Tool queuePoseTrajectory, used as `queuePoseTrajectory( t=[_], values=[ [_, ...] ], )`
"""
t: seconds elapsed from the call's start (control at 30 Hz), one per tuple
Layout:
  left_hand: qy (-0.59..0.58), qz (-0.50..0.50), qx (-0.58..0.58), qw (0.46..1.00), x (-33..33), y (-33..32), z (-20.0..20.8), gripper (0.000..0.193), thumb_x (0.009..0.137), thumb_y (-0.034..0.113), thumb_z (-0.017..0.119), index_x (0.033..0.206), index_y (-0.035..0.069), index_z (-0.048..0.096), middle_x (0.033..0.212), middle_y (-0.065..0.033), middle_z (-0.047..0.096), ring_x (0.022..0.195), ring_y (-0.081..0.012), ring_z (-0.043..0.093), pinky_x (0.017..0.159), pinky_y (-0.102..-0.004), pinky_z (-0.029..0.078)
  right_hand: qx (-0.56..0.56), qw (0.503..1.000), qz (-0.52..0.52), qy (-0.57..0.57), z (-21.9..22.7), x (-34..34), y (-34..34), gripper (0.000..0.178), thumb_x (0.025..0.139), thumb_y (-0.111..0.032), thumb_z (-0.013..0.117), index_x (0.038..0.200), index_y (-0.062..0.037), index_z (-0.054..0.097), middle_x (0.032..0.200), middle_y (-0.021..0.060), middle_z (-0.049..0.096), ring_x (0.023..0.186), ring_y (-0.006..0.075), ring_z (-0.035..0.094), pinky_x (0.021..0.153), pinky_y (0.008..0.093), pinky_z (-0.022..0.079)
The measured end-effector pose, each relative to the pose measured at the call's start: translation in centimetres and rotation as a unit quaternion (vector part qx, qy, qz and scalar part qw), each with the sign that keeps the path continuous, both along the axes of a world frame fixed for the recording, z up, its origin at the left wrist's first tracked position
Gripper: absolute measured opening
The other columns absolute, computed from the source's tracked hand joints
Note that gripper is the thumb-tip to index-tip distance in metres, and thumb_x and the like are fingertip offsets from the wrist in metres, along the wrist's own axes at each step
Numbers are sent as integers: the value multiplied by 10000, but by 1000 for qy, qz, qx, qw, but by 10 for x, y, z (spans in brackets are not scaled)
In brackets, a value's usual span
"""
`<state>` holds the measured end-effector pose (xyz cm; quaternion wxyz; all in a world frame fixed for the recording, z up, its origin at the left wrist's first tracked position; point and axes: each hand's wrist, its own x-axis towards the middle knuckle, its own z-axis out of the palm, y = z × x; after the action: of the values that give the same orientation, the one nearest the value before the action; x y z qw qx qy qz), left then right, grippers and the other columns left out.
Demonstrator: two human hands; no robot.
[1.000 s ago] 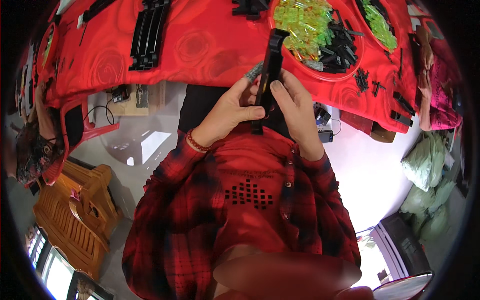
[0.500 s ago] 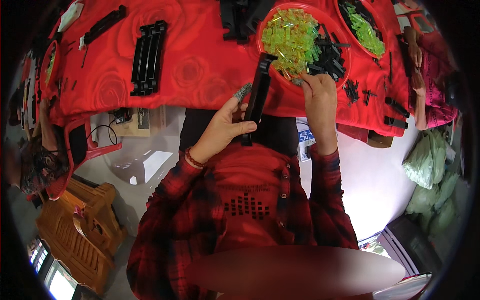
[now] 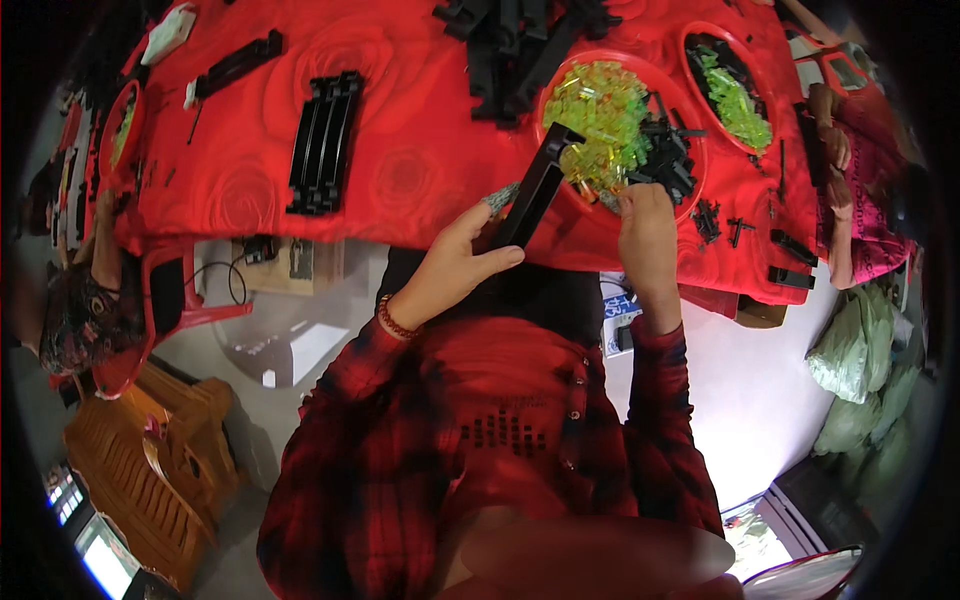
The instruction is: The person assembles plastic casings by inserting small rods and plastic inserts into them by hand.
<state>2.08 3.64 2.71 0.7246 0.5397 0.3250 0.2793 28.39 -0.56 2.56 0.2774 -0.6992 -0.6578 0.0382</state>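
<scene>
My left hand [image 3: 450, 262] grips a long black plastic housing [image 3: 537, 190], which slants up to the right over the table edge. A grey covering wraps one of that hand's fingertips. At the near rim of a red tray [image 3: 704, 155], my right hand [image 3: 650, 240] has its fingers pinched together; whatever they hold is hidden. Translucent yellow-green plastic pieces [image 3: 598, 112] fill the tray's left side, and small black pieces [image 3: 665, 158] lie on its right.
Several black housings sit side by side [image 3: 325, 145] on the red tablecloth [image 3: 400, 170]. More black parts [image 3: 515, 50] are heaped at the back. A second tray [image 3: 738, 95] holds similar pieces. Other people's hands [image 3: 838, 150] show at the right, and a person's arm [image 3: 104, 240] at the left.
The table and everything on it sit lower and slightly right in the picture. The black housing in my left hand leans further right. My right hand stays at the tray, its fingers more curled.
</scene>
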Motion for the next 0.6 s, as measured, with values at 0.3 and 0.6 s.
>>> queuePoseTrajectory(
  t=[0.3, 0.6],
  values=[
    [-10, -52, -26, 998, 1, 51, -9, 399, 960, 160, 633, 1326, 40, 527, 939, 22, 563, 802, -45, 530, 683, -211, 450, -30, 998, -43, 41, -1, 2, 0, 55, 936, -13, 529, 971, 22, 552, 923, 220, 575, 874, 419, 566, 760, 463, 464],
    [-38, -93, -114, 988, -13, 77, -11, 498, 949, 162, 615, 1405, 1, 497, 1104, -94, 660, 834, -110, 620, 706, -251, 521, -23, 995, -45, 84, 2, 7, 7, 29, 929, -10, 518, 950, 5, 530, 906, 202, 570, 867, 402, 570, 755, 461, 465]
  ],
)
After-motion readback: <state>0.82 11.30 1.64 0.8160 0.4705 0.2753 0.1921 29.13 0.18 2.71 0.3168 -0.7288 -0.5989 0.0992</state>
